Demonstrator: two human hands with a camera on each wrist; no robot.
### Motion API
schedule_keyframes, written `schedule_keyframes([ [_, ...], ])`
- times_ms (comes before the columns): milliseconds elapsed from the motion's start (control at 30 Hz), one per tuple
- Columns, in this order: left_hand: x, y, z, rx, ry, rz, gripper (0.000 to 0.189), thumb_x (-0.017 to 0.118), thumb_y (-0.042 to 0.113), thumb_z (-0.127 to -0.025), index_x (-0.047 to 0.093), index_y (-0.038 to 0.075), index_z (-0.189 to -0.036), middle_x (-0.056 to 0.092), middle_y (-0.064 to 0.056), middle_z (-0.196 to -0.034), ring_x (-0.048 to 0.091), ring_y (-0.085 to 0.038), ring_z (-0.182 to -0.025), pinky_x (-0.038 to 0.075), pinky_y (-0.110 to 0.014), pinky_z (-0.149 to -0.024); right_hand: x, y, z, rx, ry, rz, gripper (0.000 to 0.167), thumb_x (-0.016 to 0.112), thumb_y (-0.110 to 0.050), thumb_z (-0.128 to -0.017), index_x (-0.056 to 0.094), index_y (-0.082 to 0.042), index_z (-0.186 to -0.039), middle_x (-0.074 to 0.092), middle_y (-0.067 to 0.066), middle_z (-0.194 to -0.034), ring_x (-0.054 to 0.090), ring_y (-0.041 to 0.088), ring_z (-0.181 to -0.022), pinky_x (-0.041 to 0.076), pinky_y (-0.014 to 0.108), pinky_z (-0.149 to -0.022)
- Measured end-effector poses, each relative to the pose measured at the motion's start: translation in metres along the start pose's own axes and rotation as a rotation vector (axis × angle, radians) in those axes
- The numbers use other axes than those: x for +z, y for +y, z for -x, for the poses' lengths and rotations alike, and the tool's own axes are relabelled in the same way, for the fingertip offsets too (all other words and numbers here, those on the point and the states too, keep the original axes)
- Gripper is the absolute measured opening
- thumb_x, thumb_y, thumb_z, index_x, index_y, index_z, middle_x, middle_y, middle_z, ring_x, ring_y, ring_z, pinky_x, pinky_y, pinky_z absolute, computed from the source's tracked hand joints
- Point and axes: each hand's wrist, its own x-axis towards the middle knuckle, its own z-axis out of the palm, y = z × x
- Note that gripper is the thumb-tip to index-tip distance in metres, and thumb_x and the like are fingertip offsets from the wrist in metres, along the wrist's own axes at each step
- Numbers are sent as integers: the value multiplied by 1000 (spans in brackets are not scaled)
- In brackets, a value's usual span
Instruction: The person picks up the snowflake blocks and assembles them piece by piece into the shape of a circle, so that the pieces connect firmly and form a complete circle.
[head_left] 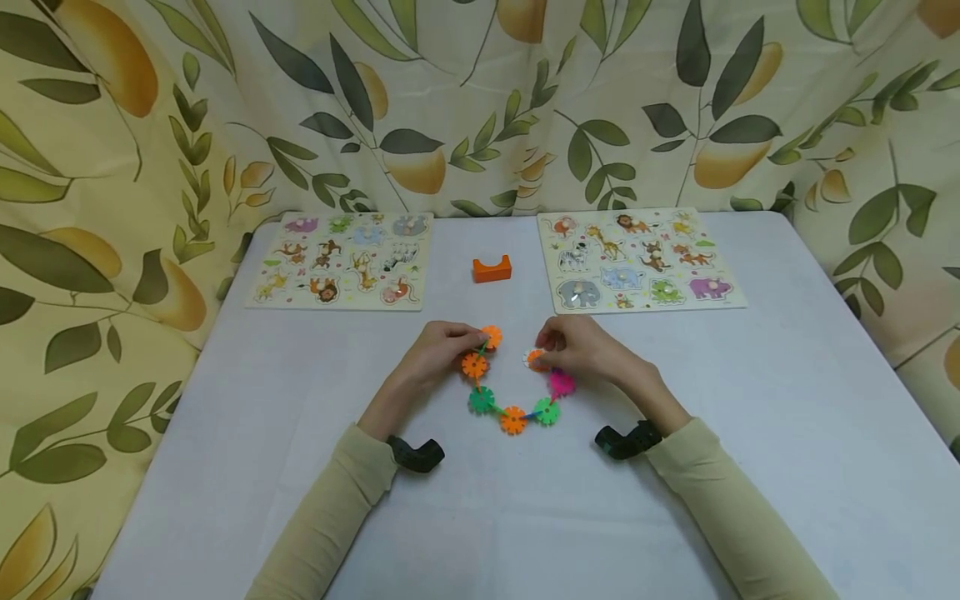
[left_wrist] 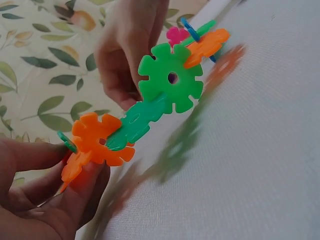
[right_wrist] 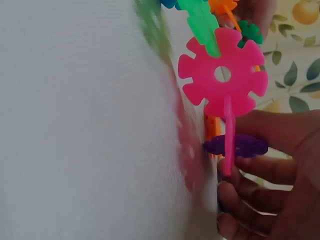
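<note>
A chain of interlocking notched plastic discs hangs in a U between the two hands. My left hand pinches its left end, where orange discs show between thumb and fingers. Along the chain come dark green discs, another orange one and a light green disc. At the right end, my right hand holds the discs between thumb and fingers. Beside those fingertips are a pink disc and a purple disc. An orange and white piece also shows there, partly hidden by the fingers.
Two animal puzzle boards lie toward the back of the white table, one at left and one at right. An orange notched block sits between them. A leaf-and-fruit patterned curtain hangs behind the table.
</note>
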Motion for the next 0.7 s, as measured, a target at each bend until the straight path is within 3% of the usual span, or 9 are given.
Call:
schedule_keyframes([
  [200,-2,0,-1,-18,10,26,27,66,18,-102,74,-3,-118,69,-8,-111,59,-7,-83,51,-18,-70,2,-2,-3,24,4,-8,23,83,-17,-87,69,-3,-98,69,7,-89,61,19,-82,51,32,-77],
  [433,-5,1,1,-27,41,33,28,65,15,-102,72,-5,-119,68,-7,-108,56,-8,-79,49,-19,-66,7,-5,-9,-26,146,-87,8,75,-8,-93,70,-5,-98,69,7,-87,59,20,-79,49,29,-72],
  [700,-6,2,0,-51,48,67,28,66,18,-102,70,-2,-122,69,-6,-110,59,-8,-80,50,-19,-67,11,-11,-17,-94,259,-196,11,73,-7,-95,74,-7,-106,77,8,-100,68,21,-84,52,25,-73],
])
